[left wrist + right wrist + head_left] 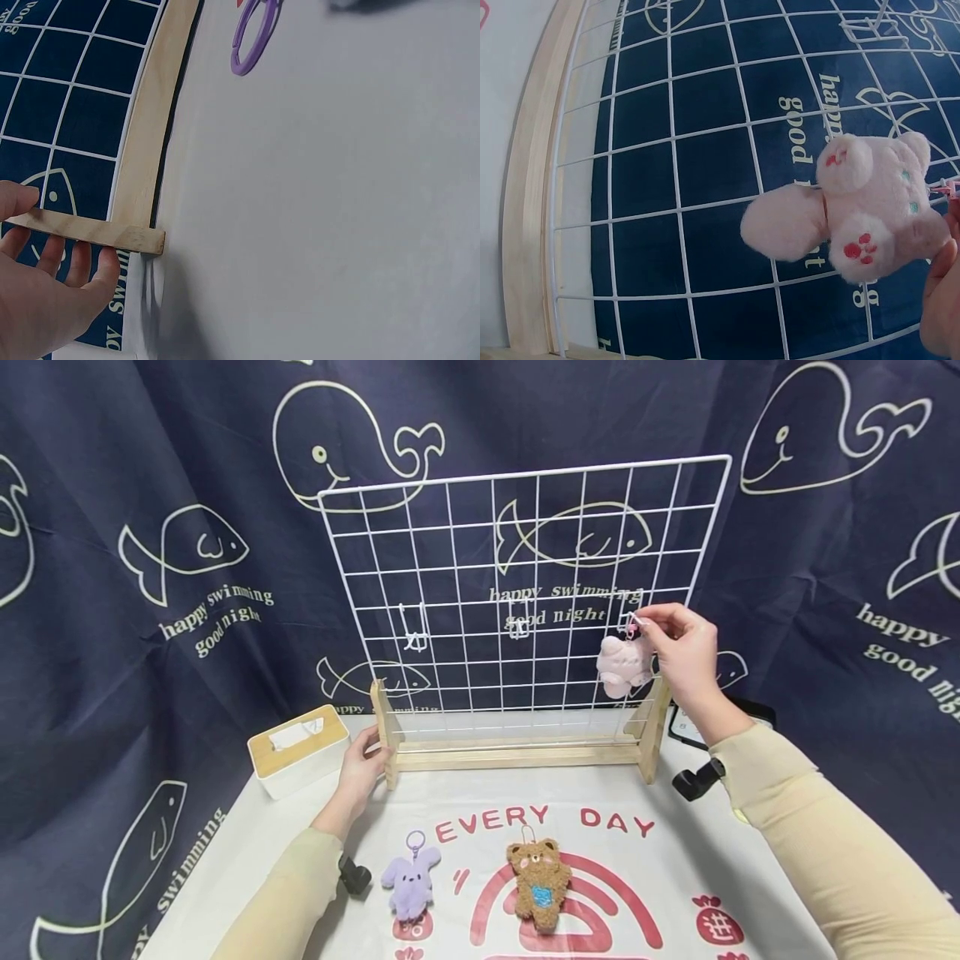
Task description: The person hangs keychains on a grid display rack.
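Note:
At the right of the white wire grid (537, 568), my right hand (684, 647) pinches the top of a pink plush keychain (624, 665) by its clasp. The plush hangs in front of the grid, and red paw prints mark its feet in the right wrist view. My left hand (363, 768) holds the grid's left wooden foot (97, 231), thumb on one side and fingers on the other. On the table lie a purple bunny plush keychain (411, 885) and a brown bear plush keychain (540, 883) with a blue belly patch.
White hooks hang on the grid at the left (415, 631) and middle (519, 622). Left of the stand is a tissue box (300, 752) with a wooden lid. A phone (686, 727) lies behind my right arm. Dark printed cloth (480, 410) covers the background.

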`<action>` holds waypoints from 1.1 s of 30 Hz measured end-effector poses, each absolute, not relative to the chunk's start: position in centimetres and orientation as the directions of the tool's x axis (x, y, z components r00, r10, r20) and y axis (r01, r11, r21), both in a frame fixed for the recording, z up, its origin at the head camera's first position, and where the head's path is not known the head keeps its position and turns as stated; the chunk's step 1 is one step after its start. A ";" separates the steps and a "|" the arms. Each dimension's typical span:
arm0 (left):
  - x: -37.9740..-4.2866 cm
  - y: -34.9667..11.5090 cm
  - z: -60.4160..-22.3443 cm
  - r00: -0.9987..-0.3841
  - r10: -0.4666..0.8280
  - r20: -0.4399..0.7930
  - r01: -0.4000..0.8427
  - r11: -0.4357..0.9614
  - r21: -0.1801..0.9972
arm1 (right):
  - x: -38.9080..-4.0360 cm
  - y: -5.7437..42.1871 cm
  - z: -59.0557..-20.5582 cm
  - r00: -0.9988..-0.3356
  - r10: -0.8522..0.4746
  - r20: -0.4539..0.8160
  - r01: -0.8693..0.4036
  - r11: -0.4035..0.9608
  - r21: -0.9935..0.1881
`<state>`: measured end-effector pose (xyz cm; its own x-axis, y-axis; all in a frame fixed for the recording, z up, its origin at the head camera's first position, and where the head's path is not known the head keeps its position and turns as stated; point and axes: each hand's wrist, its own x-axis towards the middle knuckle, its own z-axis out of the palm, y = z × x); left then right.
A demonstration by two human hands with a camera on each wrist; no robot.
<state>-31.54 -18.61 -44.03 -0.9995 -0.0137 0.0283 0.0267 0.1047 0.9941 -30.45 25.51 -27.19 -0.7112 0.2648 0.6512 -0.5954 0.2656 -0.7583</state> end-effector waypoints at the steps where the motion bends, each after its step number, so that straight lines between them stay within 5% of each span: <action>1: -31.6 -18.6 -44.1 -1.000 -0.014 0.028 0.026 0.107 0.994 | -30.5 25.5 -27.2 -0.711 0.267 0.650 -0.592 0.271 -0.759; 21: -33.9 -19.3 -47.5 -0.995 -0.057 0.079 0.072 0.122 0.990 | -31.8 27.8 -30.0 -0.643 0.405 0.650 -0.591 0.277 -0.758; 33: -33.9 -19.3 -47.4 -0.996 -0.053 0.073 0.067 0.114 0.991 | -29.7 27.2 -31.6 -0.712 0.324 0.623 -0.668 -0.036 -0.744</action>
<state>-33.86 -19.26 -47.39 -0.9959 -0.0526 0.0732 0.0669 0.1135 0.9913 -29.73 27.19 -31.62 -0.7117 0.3239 0.6234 -0.6676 -0.0359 -0.7436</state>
